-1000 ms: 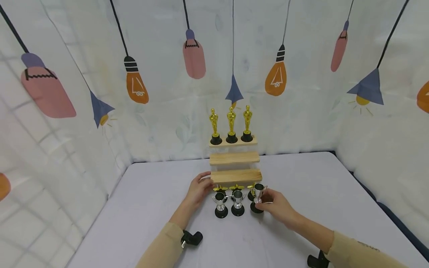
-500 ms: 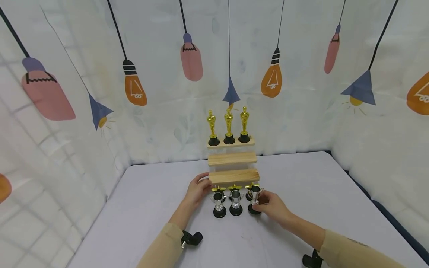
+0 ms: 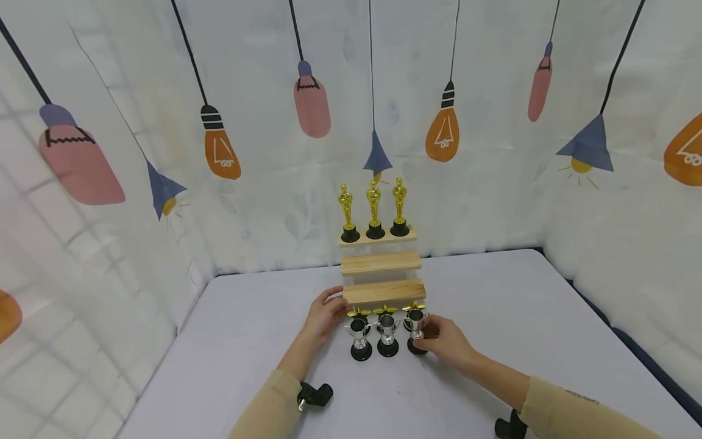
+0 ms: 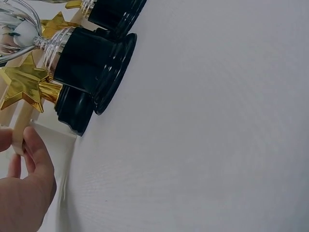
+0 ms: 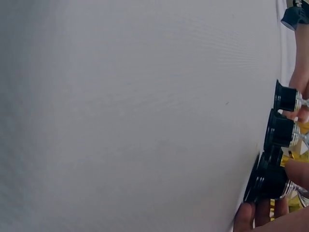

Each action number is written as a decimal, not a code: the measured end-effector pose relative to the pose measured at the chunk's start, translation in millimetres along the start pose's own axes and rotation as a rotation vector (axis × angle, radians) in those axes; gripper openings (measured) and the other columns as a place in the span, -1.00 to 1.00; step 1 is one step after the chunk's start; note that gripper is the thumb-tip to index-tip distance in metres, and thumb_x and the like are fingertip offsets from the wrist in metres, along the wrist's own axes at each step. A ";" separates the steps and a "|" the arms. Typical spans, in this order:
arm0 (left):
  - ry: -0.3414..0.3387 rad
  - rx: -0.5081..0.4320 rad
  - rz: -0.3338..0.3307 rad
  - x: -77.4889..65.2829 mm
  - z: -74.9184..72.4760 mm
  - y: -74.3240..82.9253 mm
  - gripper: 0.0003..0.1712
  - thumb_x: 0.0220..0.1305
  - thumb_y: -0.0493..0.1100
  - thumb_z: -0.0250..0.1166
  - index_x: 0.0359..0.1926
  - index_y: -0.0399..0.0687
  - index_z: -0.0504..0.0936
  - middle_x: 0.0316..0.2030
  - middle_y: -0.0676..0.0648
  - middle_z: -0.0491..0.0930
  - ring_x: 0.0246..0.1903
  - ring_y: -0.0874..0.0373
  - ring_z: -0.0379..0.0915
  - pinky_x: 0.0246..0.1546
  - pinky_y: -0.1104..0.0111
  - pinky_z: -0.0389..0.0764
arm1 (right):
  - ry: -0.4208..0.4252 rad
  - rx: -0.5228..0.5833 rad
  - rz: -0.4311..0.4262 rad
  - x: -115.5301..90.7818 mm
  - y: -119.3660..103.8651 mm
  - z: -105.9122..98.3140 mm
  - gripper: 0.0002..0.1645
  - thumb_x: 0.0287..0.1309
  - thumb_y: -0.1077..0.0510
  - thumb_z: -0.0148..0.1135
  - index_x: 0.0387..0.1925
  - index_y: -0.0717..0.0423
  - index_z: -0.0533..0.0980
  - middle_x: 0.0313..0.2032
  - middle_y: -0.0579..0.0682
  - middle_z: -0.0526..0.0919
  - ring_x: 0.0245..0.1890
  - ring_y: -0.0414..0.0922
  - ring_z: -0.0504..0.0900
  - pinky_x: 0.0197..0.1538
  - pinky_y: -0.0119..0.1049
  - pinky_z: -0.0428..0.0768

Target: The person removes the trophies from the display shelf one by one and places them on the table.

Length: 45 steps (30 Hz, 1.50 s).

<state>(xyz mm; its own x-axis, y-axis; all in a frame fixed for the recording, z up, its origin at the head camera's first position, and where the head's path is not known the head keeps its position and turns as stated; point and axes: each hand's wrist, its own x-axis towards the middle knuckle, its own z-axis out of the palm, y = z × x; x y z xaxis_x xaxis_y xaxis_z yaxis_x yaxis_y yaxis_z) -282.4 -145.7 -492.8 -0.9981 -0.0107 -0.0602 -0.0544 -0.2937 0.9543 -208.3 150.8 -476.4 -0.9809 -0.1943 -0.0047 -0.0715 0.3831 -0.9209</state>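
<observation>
White table [image 3: 241, 332], silver cups [image 3: 387, 327], star trophies [image 3: 385, 309], wooden shelf [image 3: 384, 292], gold statuettes [image 3: 374, 208] on top tier

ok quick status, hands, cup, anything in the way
Left hand gripping bottom shelf at its left end. Right hand holding right silver cup, upright. Gold stars standing close behind, before the shelf.

The rightmost black-based silver cup [image 3: 416, 321] stands upright before the wooden shelf [image 3: 384, 292].

- No text, label, brand or number can be read in the three views.
- On the right sleeve [image 3: 573, 416], along its far edge and a little back from the cuff, stands a short dark mark [image 3: 582, 397], like lettering, but too small to read.
</observation>
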 end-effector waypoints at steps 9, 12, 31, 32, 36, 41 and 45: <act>0.000 -0.001 0.012 -1.2 -0.3 -0.9 -0.45 0.35 -0.50 0.17 0.34 -0.48 0.34 -0.16 -0.14 0.62 -0.28 0.19 0.60 -0.14 0.42 0.70 | 0.022 -0.077 -0.013 1.2 2.6 2.7 -0.67 0.00 0.28 0.54 -0.25 0.21 0.53 -0.32 -0.04 0.65 -0.27 -0.13 0.61 -0.27 -0.28 0.60; -0.006 -0.003 0.006 -1.3 0.1 -0.6 -0.44 0.37 -0.49 0.17 0.36 -0.48 0.32 -0.15 -0.13 0.62 -0.27 0.20 0.61 -0.13 0.42 0.69 | 0.019 -0.077 -0.018 1.1 2.8 2.0 -0.67 0.02 0.28 0.54 -0.25 0.21 0.52 -0.31 -0.03 0.65 -0.26 -0.11 0.62 -0.25 -0.29 0.61; 0.000 -0.015 -0.001 4.1 0.3 -0.2 -0.47 0.33 -0.53 0.15 0.32 -0.48 0.36 -0.19 -0.16 0.60 -0.31 0.16 0.60 -0.16 0.40 0.70 | -0.023 -0.079 -0.050 -0.4 10.1 -20.8 -0.51 -0.09 0.41 0.54 -0.07 0.27 0.56 -0.14 0.04 0.67 -0.10 0.01 0.64 -0.02 -0.19 0.64; 0.000 -0.018 -0.003 3.9 0.1 -0.7 -0.47 0.33 -0.54 0.15 0.32 -0.48 0.36 -0.19 -0.16 0.60 -0.31 0.16 0.60 -0.16 0.40 0.71 | -0.019 -0.074 -0.041 -0.3 10.3 -22.4 -0.52 -0.09 0.41 0.54 -0.07 0.26 0.56 -0.13 0.04 0.67 -0.11 0.00 0.64 -0.02 -0.19 0.63; 0.002 -0.028 -0.010 3.6 0.4 -0.8 -0.47 0.33 -0.53 0.16 0.32 -0.46 0.37 -0.16 -0.16 0.60 -0.30 0.15 0.61 -0.16 0.39 0.71 | 0.007 -0.072 -0.007 2.4 10.1 -30.9 -0.53 -0.05 0.40 0.52 -0.05 0.26 0.56 -0.11 0.04 0.67 -0.10 -0.02 0.63 -0.04 -0.20 0.60; 0.014 -0.027 -0.020 3.5 0.9 0.7 -0.47 0.32 -0.53 0.17 0.31 -0.43 0.40 -0.17 -0.15 0.62 -0.30 0.17 0.61 -0.17 0.41 0.71 | 0.032 -0.055 0.001 8.7 4.5 -42.7 -0.52 0.06 0.38 0.46 0.03 0.33 0.53 -0.06 0.14 0.66 -0.07 0.02 0.63 -0.09 -0.23 0.62; 0.009 -0.012 -0.013 2.2 0.6 1.5 -0.47 0.33 -0.53 0.17 0.31 -0.46 0.38 -0.16 -0.17 0.62 -0.30 0.16 0.61 -0.17 0.39 0.71 | 0.046 -0.054 -0.026 15.9 -3.2 -51.0 -0.52 0.14 0.37 0.43 0.09 0.39 0.50 0.00 0.24 0.63 -0.06 0.05 0.63 -0.13 -0.28 0.64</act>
<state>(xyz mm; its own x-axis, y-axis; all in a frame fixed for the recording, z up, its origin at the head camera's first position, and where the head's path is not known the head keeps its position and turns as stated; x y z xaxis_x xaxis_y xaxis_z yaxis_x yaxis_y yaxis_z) -284.8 -145.6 -491.4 -0.9970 -0.0148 -0.0754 -0.0673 -0.3056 0.9498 -232.9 192.5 -453.7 -0.9858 -0.1637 0.0377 -0.1052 0.4268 -0.8982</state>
